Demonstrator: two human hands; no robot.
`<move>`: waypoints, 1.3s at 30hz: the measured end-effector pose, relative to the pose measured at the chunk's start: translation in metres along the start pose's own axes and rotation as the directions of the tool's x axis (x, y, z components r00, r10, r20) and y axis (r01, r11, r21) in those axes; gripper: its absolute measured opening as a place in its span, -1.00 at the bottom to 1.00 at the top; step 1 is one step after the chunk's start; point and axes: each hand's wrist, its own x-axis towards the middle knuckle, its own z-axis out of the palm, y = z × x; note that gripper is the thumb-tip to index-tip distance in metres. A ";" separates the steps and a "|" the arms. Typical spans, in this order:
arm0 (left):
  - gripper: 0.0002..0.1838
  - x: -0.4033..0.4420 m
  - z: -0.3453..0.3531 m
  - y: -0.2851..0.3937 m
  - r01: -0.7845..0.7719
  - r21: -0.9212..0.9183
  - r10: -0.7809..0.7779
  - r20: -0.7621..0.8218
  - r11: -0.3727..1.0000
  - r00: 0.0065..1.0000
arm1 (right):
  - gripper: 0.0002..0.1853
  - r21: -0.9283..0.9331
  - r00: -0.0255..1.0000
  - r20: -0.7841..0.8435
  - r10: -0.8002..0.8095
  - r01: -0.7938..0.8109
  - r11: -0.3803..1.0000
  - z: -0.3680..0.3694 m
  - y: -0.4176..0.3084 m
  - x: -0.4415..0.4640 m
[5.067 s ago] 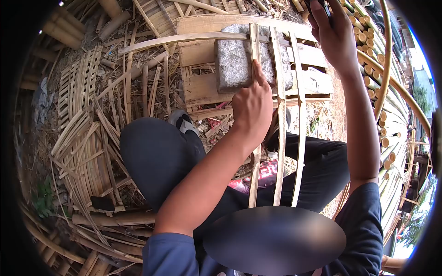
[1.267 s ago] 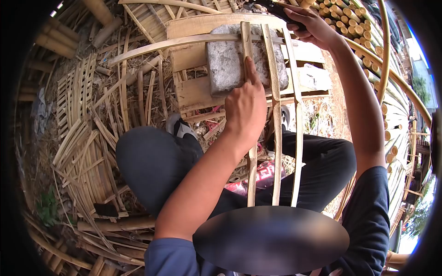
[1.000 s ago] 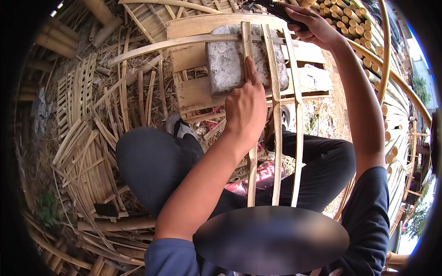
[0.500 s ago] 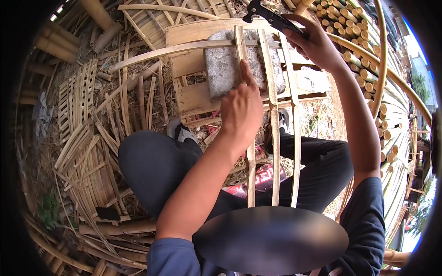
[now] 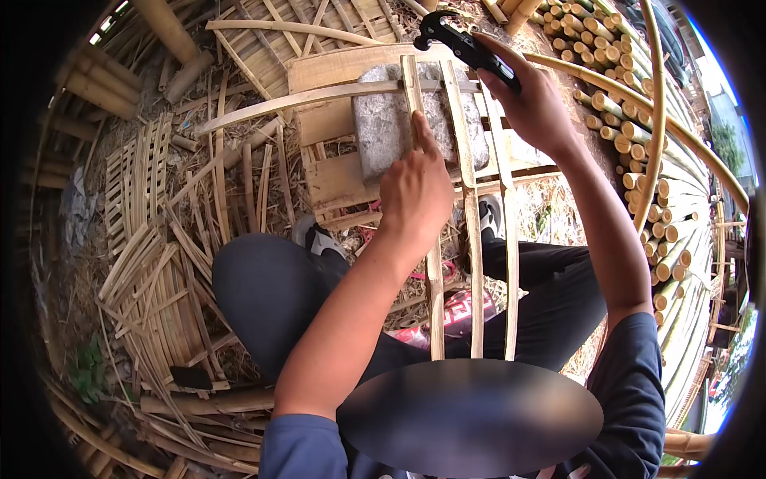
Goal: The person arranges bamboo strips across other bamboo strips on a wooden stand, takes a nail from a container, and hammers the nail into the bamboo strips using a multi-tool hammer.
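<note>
My left hand point(image 5: 416, 195) is closed around the leftmost bamboo strip point(image 5: 435, 307), its index finger stretched along the top. That strip's far end rests over a crosswise bamboo strip point(image 5: 311, 92) on a grey stone block point(image 5: 379, 140). Two more lengthwise strips, a middle one point(image 5: 476, 263) and a right one point(image 5: 511, 263), run beside it from the block toward my lap. Raised over the block's far right side, my right hand point(image 5: 533, 104) grips a black claw hammer point(image 5: 471, 56) by its handle. The hammer's head is up to the left, apart from the strips.
Wooden boards point(image 5: 327, 176) lie under the block. Cut bamboo poles point(image 5: 630, 136) are stacked at the right. Split strips point(image 5: 163, 319) and a woven bamboo panel point(image 5: 136, 184) lie at the left. My bent knees point(image 5: 263, 279) flank the strips, with a red packet point(image 5: 459, 311) between.
My right hand has shifted slightly left and down with the hammer, and the hammer has tilted a little. My left hand stays on the same strip. The view has shifted slightly.
</note>
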 end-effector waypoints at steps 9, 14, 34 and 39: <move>-0.20 -0.003 -0.003 0.001 -0.004 0.003 0.004 -0.009 1.000 1.000 | -0.46 -0.084 0.995 -0.020 -0.102 0.100 0.991 0.010 -0.012 -0.002; -0.19 -0.002 -0.004 0.000 0.005 -0.029 -0.004 0.016 1.000 1.000 | -0.46 -0.064 0.997 -0.030 -0.071 0.069 0.996 0.009 -0.013 -0.003; -0.20 0.000 -0.003 0.004 0.044 -0.105 -0.039 0.051 0.993 0.998 | -0.47 -0.047 0.959 -0.172 -0.226 0.221 0.974 0.018 -0.008 -0.015; -0.22 0.000 0.006 0.002 0.001 -0.051 -0.003 -0.024 0.999 1.000 | -0.42 -0.127 0.978 -0.017 -0.206 0.202 0.971 0.018 -0.005 -0.021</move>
